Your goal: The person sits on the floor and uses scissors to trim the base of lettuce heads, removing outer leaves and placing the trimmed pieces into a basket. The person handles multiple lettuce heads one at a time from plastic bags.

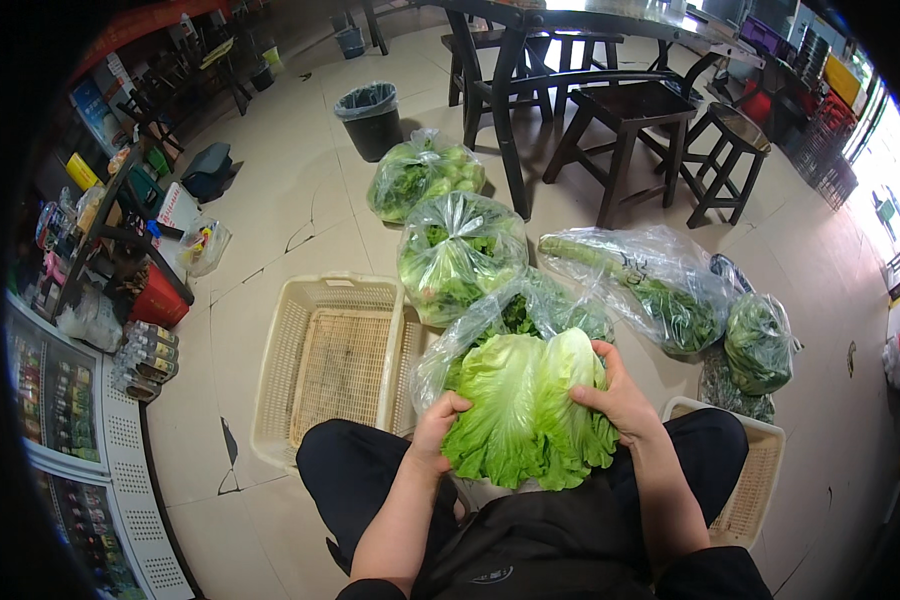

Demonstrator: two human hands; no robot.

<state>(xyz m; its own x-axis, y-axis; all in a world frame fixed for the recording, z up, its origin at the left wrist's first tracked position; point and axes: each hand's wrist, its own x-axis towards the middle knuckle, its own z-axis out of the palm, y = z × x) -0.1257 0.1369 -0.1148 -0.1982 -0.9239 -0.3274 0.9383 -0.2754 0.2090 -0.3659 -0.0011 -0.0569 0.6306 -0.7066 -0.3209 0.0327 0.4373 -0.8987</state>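
A head of leafy green lettuce (521, 412) is held between both hands above my lap, its pale stem end pointing away from me and its frilly leaf edges towards me. My left hand (441, 429) grips its left side, thumb on top of the leaf. On the right, my right hand (616, 397) clasps it near the pale end, thumb pressed on the leaf and fingers behind. Just beyond lies an opened clear plastic bag (450, 358) with more greens in it, partly hidden by the lettuce.
Two tied bags of lettuce (461, 259) stand farther ahead. Bagged greens (645, 289) lie to the right, beside another vegetable bag (761, 345). A cream plastic basket (337, 367) sits at left; another basket (750, 480) is by my right knee. Beyond are a bin (371, 124) and wooden stools (622, 112).
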